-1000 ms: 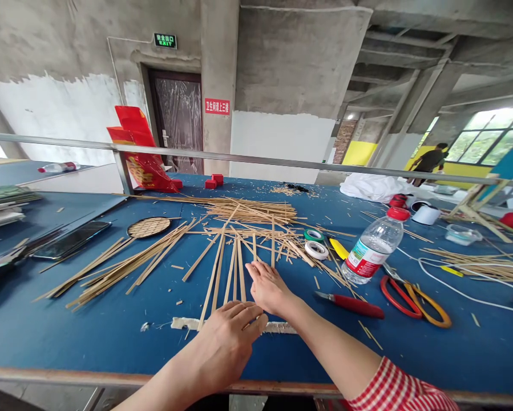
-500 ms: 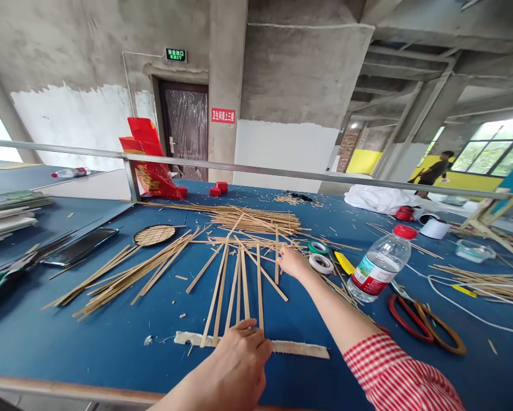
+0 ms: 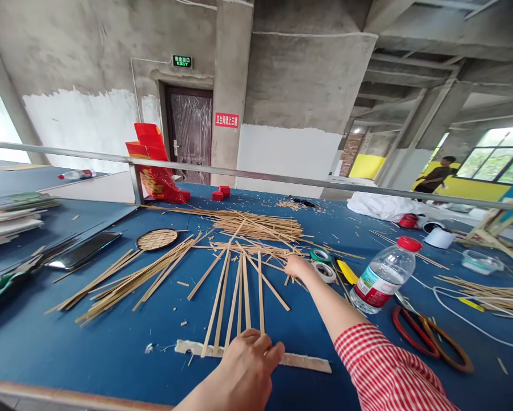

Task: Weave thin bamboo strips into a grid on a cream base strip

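A blue table (image 3: 110, 354) is carrying scattered bamboo strips (image 3: 239, 285). The left hand (image 3: 247, 371) is lying flat, fingers apart, pressing their near ends against a white tape strip (image 3: 303, 361) by the near edge. The right hand (image 3: 297, 265) is curling around one strip mid-table.

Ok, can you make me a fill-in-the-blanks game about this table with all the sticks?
1. The left hand presses on the near ends of the bamboo strips over a white ____.
2. The right hand reaches beside two rolls of ____.
3. The water bottle has a ____ cap.
4. The table has a ____ top.

Missing words: strip; tape; red; blue
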